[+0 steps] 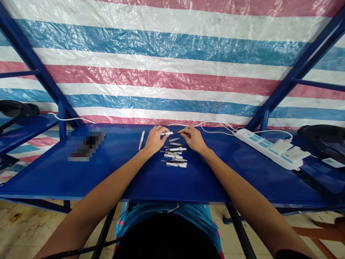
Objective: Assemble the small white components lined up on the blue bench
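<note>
Over the middle of the blue table, my left hand [155,139] pinches a white pen barrel [168,133] lying roughly level. Facing it, my right hand [194,139] pinches a thin dark pen refill [176,133], its tip end at the barrel's right end. How far the refill sits inside the barrel I cannot tell. Just below and between both hands lie several pen parts [175,156], white barrels, grey pieces and dark refills, in a loose column. To the left of my left hand rests a whole-looking white pen [141,140].
A white power strip [269,148] with plugged-in adapters lies at the right, its white cable [215,124] looping along the back edge. A pixelated object [87,146] lies on the left of the table [113,180]. Blue metal posts [62,120] and a striped sheet [172,54] stand behind.
</note>
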Demonstrator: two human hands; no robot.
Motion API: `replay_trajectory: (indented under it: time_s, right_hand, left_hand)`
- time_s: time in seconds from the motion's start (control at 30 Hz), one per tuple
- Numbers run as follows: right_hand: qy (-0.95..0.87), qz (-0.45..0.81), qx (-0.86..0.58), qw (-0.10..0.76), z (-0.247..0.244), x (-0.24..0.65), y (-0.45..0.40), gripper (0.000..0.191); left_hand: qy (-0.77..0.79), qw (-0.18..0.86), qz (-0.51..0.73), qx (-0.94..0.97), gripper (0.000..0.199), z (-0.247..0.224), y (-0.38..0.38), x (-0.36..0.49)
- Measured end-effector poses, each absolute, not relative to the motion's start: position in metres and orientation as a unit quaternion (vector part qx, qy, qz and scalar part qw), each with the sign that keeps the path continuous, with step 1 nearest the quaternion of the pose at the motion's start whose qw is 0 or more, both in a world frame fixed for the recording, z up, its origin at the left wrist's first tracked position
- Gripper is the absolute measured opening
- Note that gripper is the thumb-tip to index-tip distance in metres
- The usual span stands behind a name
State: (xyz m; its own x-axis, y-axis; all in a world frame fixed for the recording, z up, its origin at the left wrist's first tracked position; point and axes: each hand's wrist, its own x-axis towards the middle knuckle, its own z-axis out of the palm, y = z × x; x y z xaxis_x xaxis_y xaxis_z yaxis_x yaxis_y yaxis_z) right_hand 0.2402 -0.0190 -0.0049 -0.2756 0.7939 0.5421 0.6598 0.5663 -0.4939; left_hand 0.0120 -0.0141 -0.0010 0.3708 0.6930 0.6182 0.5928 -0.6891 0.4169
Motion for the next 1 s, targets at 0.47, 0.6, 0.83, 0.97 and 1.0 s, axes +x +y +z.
replay_trajectory:
  time_s: [0.47,0.6,0.83,0.97,1.0]
  right_hand:
    - [-0.818,0.125,-0.427,0.363,-0.006,0.231,-0.024,0.019]
    - [-0.815,0.134,-0.429,0.365,-0.006,0.231,-0.024,0.017]
    - [-0.796,0.123,-0.446,0.391,0.002,0.235,-0.027,0.016]
    - [-0.792,0.119,-0.448,0.398,0.005,0.234,-0.029,0.013]
    - [-0.792,0.119,-0.447,0.398,0.005,0.234,-0.030,0.013]
  left_hand:
    - [0.359,0.091,0.337,0.865,0.015,-0.004,-0.014,0.014]
    - [0.358,0.093,0.336,0.866,0.017,-0.004,-0.013,0.013]
    - [0.379,0.091,0.346,0.853,0.020,-0.004,-0.012,0.012]
    - [0.385,0.090,0.341,0.853,0.018,-0.004,-0.012,0.013]
    - [0.387,0.091,0.339,0.853,0.017,-0.004,-0.012,0.013]
